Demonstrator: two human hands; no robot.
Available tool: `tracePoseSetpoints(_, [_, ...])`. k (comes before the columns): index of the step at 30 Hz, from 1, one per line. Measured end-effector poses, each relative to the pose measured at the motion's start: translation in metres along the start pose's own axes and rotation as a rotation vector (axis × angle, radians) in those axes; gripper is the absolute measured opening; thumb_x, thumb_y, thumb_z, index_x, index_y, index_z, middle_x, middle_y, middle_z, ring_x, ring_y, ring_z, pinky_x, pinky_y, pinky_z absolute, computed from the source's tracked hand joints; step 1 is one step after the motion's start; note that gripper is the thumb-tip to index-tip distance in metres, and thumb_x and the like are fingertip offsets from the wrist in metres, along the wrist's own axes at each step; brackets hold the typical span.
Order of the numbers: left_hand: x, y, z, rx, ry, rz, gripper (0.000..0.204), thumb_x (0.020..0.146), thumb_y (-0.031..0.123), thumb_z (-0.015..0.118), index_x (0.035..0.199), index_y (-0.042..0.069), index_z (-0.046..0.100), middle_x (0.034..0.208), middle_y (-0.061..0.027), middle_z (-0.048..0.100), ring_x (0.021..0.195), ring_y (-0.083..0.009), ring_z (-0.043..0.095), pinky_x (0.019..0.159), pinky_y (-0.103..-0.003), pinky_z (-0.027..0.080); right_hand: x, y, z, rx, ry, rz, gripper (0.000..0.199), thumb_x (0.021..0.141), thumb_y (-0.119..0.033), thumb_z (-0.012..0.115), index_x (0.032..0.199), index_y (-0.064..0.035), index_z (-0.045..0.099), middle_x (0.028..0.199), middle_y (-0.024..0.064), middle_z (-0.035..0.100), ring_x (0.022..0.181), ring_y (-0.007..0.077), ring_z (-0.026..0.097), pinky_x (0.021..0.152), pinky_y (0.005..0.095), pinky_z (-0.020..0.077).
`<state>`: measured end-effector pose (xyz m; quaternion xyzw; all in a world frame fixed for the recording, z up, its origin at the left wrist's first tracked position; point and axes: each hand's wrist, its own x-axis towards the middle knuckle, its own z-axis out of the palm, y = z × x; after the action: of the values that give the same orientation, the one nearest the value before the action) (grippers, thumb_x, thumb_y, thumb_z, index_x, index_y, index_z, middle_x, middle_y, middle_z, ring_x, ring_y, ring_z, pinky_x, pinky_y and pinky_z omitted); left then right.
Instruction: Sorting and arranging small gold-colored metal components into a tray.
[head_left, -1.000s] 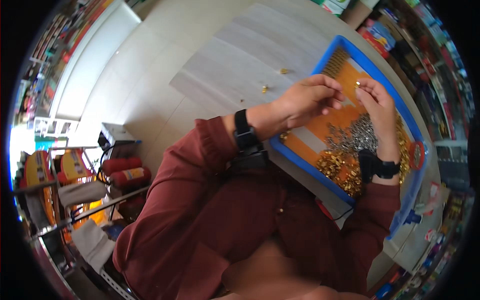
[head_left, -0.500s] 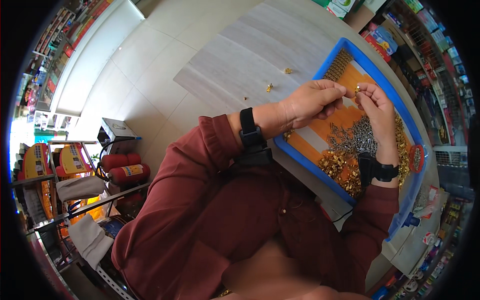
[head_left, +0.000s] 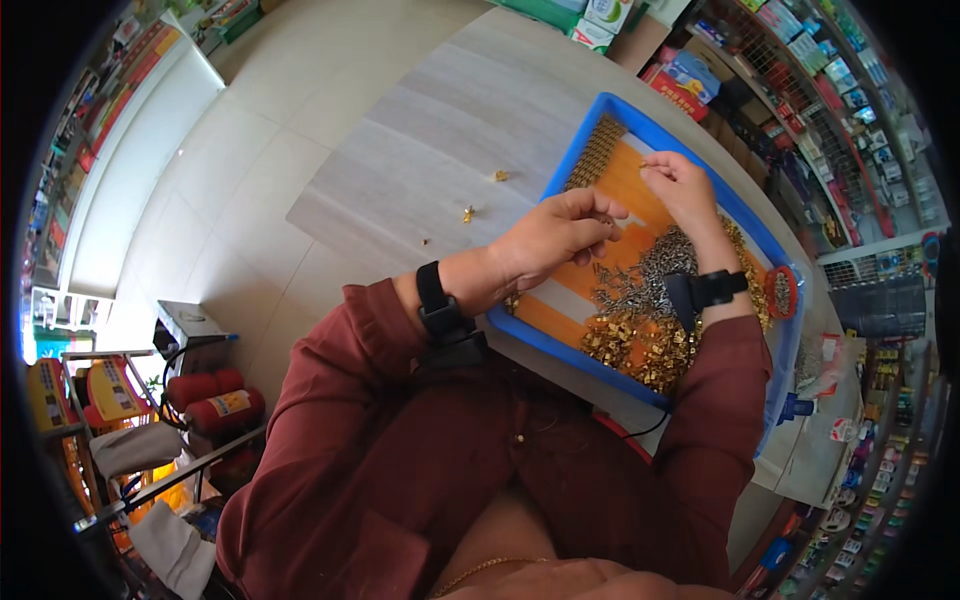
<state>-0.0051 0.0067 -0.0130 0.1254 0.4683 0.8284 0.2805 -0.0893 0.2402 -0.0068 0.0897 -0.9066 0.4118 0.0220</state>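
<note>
Left hand (head_left: 560,236): over blue tray (head_left: 578,150), left side; fingers curled, grip uncertain. Right hand (head_left: 684,192): farther right; fingertips pinched, contents indiscernible. Silver screws (head_left: 636,288): mid-tray. Gold parts (head_left: 638,352): near side.

The site is a shop — stocked shelves (head_left: 880,247) of small packaged goods (head_left: 842,72) flank the tiled floor (head_left: 245,160).

Blue tray (head_left: 570,354), gold pieces (head_left: 650,356), silver parts (head_left: 655,265)
</note>
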Motion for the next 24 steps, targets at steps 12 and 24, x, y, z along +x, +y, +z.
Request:
tracePoseSetpoints(12, [-0.003, 0.001, 0.001, -0.011, -0.009, -0.005, 0.020, 0.089, 0.007, 0.056, 0.109, 0.004, 0.055, 0.089, -0.0015, 0.060, 0.068, -0.0057, 0.054, 0.055, -0.018, 0.041, 0.052, 0.006, 0.029, -0.392, 0.075, 0.054, 0.025, 0.079, -0.020, 0.064, 0.100, -0.0076, 0.066, 0.093, 0.0100, 0.069, 0.089, 0.0257, 0.065, 0.078, 0.0352, 0.0506])
tracePoseSetpoints(24, [-0.003, 0.005, -0.003, -0.015, -0.014, -0.011, 0.020, 0.090, 0.010, 0.057, 0.109, 0.004, 0.055, 0.089, -0.0015, 0.060, 0.070, -0.0054, 0.055, 0.056, -0.018, 0.042, 0.062, 0.004, 0.037, -0.565, 0.179, 0.033, 0.016, 0.082, -0.025, 0.062, 0.088, -0.0105, 0.066, 0.087, 0.0122, 0.068, 0.083, 0.0310, 0.064, 0.073, 0.0395, 0.0502])
